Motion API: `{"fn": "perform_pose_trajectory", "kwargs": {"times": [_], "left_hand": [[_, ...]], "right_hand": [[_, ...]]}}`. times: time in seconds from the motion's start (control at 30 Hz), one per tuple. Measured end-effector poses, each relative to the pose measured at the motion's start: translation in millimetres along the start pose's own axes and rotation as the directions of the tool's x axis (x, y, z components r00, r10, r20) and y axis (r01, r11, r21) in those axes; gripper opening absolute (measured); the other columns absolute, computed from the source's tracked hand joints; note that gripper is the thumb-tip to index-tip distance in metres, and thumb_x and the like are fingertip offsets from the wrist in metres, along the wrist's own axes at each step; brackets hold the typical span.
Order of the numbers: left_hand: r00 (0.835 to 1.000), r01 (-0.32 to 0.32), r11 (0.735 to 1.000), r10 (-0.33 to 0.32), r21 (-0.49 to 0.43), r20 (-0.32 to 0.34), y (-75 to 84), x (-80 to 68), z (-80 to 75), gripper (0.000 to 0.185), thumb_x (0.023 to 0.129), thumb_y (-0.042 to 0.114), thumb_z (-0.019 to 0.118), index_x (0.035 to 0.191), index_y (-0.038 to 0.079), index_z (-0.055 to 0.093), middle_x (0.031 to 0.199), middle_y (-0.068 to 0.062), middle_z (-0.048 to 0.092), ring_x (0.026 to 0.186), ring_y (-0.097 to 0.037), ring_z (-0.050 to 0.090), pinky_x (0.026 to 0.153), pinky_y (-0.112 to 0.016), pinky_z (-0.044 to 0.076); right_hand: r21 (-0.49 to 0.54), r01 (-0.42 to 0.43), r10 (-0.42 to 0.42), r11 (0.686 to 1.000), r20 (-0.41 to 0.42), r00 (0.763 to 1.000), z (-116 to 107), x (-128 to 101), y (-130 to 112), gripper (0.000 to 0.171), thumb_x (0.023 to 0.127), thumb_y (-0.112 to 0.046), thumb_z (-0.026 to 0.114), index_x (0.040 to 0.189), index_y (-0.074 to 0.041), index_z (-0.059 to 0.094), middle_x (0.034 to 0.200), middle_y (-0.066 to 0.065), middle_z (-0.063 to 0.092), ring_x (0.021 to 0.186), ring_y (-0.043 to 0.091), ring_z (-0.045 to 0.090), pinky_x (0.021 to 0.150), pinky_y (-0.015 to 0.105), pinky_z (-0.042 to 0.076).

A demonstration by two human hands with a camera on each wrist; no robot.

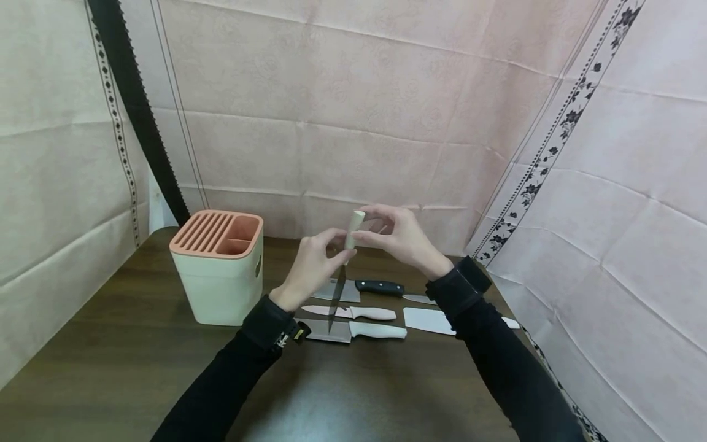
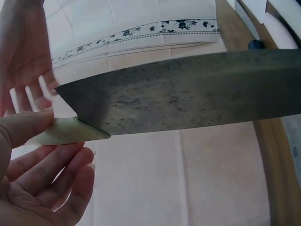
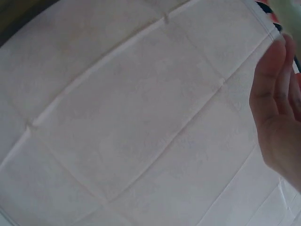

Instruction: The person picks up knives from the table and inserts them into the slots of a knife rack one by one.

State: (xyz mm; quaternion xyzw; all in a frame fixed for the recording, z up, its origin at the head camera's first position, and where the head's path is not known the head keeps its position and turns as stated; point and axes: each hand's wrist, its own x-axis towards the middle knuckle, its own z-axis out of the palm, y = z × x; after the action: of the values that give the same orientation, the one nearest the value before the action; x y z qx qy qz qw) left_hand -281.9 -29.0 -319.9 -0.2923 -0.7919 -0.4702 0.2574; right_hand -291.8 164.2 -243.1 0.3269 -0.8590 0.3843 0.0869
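Observation:
Above the table a kitchen knife (image 1: 337, 299) hangs with its pale green handle up and its blade down. My left hand (image 1: 319, 261) pinches the handle near the blade between thumb and fingers. At the handle's upper end are my right hand's (image 1: 405, 236) thumb and index finger, on either side of it. The left wrist view shows the broad, dark, stained blade (image 2: 188, 94) and its angled heel. Beneath it on the table lie a cleaver (image 1: 378, 331) with a white handle, a small knife (image 1: 372, 313) with a pale handle, and a black-handled knife (image 1: 380, 287).
A cream knife holder (image 1: 218, 288) with an orange slotted top stands on the left of the brown table (image 1: 138, 368). Toward the right, partly behind my right arm, lies a white flat blade (image 1: 428, 320). Pale patterned cloth (image 1: 359, 92) hangs behind and at both sides.

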Motion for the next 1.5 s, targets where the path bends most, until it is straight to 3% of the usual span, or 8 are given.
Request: {"fn": "perform_pose_trajectory", "kwargs": {"times": [0.2,0.53,0.77,1.0,1.27,1.5], "left_hand": [[0.999,-0.010,1.000,0.011,0.026,-0.041,6.7,11.4,-19.5,0.027,0.087,0.011,0.071,0.111,0.001,0.065,0.094,-0.012,0.073,0.083,-0.022,0.070,0.077,-0.037,0.057],[0.996,0.011,0.996,-0.004,0.084,-0.087,17.7,33.0,-64.8,0.030,0.087,0.012,0.071,0.115,0.000,0.065,0.100,-0.016,0.072,0.087,-0.025,0.069,0.077,-0.039,0.056],[0.991,0.048,0.994,-0.035,0.096,-0.130,22.0,46.4,-94.7,0.031,0.089,0.011,0.068,0.118,-0.002,0.064,0.104,-0.019,0.071,0.091,-0.029,0.069,0.080,-0.036,0.054],[0.979,0.124,0.980,-0.096,0.158,-0.178,29.3,58.1,-129.1,0.035,0.093,0.017,0.064,0.124,0.002,0.062,0.113,-0.017,0.070,0.099,-0.026,0.066,0.078,-0.015,0.046],[0.953,0.205,0.959,-0.151,0.193,-0.262,32.7,65.5,-166.9,0.039,0.093,0.025,0.064,0.129,0.010,0.060,0.124,-0.015,0.066,0.110,-0.021,0.064,0.092,-0.026,0.050],[0.941,0.222,0.948,-0.146,0.230,-0.307,28.3,70.6,-187.1,0.039,0.094,0.026,0.063,0.128,0.009,0.061,0.123,-0.017,0.066,0.102,-0.007,0.062,0.097,-0.029,0.050]], "right_hand": [[-0.002,-0.073,0.073,0.997,0.061,0.995,-2,-13,14,0.039,0.096,-0.035,0.059,0.130,-0.016,0.060,0.107,0.007,0.071,0.078,0.015,0.067,0.068,0.031,0.055],[-0.024,-0.196,0.197,0.980,0.109,0.974,-6,-35,49,0.035,0.102,-0.026,0.049,0.128,-0.005,0.060,0.101,0.012,0.073,0.075,0.016,0.064,0.075,0.040,0.055],[-0.036,-0.232,0.234,0.972,0.124,0.964,-11,-48,32,0.031,0.102,-0.020,0.048,0.121,0.000,0.062,0.096,0.013,0.072,0.072,0.011,0.062,0.070,0.029,0.054],[-0.034,-0.239,0.241,0.970,0.122,0.963,-10,-57,41,0.033,0.102,-0.021,0.048,0.122,0.001,0.061,0.092,0.013,0.072,0.068,0.010,0.062,0.066,0.025,0.053],[-0.047,-0.276,0.280,0.960,0.129,0.951,-9,-61,44,0.033,0.102,-0.021,0.048,0.122,0.002,0.061,0.090,0.012,0.072,0.069,0.012,0.061,0.065,0.024,0.051],[-0.031,-0.292,0.293,0.956,0.133,0.947,-7,-61,46,0.033,0.102,-0.023,0.049,0.120,0.001,0.062,0.090,0.012,0.072,0.071,0.019,0.063,0.069,0.032,0.055]]}}
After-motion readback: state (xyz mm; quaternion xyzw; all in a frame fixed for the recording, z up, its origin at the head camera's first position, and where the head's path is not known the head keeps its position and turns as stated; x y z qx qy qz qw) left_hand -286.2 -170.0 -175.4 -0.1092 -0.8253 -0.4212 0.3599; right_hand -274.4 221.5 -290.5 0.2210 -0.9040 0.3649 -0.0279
